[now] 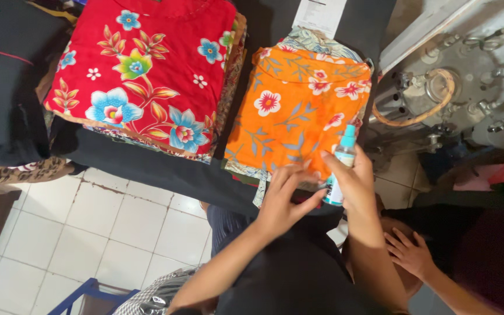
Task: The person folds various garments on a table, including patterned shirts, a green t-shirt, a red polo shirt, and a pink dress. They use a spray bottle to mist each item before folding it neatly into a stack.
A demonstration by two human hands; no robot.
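Bottle (340,166): small spray type, teal cap, clear body, gripped upright in right hand (354,181) at the near edge of the orange cloth (298,111). Left hand (281,198) lies open, fingers spread flat on that cloth, holding nothing. Judged best practice: keep the nozzle aimed at the fabric, away from the body, and keep the left palm pressing the fold flat. Bottle contents cannot be told. Red cloth (141,70) tops a second stack, left. Another person's hand (409,254) rests lower right.
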